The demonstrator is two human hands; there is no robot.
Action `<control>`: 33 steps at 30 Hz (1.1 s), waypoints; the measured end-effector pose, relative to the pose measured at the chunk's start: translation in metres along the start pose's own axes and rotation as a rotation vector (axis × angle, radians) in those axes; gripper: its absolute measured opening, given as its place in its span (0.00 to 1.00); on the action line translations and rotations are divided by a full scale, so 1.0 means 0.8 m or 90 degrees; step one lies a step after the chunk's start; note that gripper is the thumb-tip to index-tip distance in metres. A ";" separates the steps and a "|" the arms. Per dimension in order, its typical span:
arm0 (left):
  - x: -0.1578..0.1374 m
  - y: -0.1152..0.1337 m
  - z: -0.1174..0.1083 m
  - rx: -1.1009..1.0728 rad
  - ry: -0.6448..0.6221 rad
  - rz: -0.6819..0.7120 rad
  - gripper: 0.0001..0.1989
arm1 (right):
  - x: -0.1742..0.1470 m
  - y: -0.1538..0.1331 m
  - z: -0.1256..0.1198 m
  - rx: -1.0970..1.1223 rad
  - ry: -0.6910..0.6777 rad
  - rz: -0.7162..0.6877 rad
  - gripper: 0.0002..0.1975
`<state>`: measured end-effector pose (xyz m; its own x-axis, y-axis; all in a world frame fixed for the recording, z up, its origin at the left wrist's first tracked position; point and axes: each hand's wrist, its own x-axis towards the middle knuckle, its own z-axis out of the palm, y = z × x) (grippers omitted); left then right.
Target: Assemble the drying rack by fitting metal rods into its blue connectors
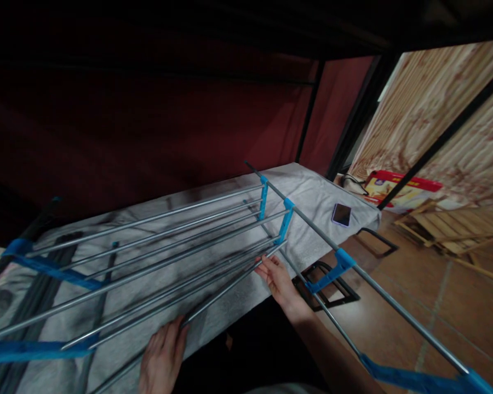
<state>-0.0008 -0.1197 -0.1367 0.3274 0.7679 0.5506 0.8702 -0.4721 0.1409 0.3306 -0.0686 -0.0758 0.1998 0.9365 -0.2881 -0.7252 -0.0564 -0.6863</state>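
Left hand [163, 353] and right hand [276, 275] grip one metal tube [225, 290], lower centre, whose slanted end could knock the blue plastic bracket [285, 223] if swung.

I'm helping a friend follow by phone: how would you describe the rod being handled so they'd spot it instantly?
Start at the pale grey cloth, with a metal rack spreading across it. Close to the person, a slim grey rod slants between the left hand and right hand. It alone is gripped by both hands; the rods beyond run between blue brackets.
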 end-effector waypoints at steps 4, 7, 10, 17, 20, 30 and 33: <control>0.001 -0.005 0.003 -0.002 0.020 0.005 0.13 | -0.002 -0.015 0.013 0.006 -0.020 -0.020 0.18; -0.002 -0.007 0.003 0.010 0.037 -0.008 0.14 | -0.002 -0.024 0.021 0.017 -0.011 -0.040 0.20; -0.007 -0.010 0.001 0.023 0.027 -0.035 0.13 | 0.000 -0.028 0.024 0.019 0.005 -0.048 0.21; -0.010 -0.013 -0.005 0.018 0.024 -0.054 0.13 | -0.002 -0.034 0.030 0.023 0.006 -0.051 0.20; -0.009 -0.011 -0.008 0.007 0.031 -0.041 0.12 | -0.002 -0.037 0.031 0.011 -0.017 -0.065 0.18; -0.013 -0.009 -0.009 -0.016 0.021 -0.025 0.12 | 0.016 -0.030 0.027 0.000 -0.034 -0.049 0.15; -0.010 -0.009 -0.013 -0.019 0.020 -0.012 0.13 | 0.022 -0.029 0.029 -0.003 -0.036 -0.048 0.15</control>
<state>-0.0135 -0.1265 -0.1335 0.2992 0.7632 0.5727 0.8647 -0.4707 0.1754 0.3356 -0.0430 -0.0496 0.2162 0.9562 -0.1974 -0.7063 0.0136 -0.7078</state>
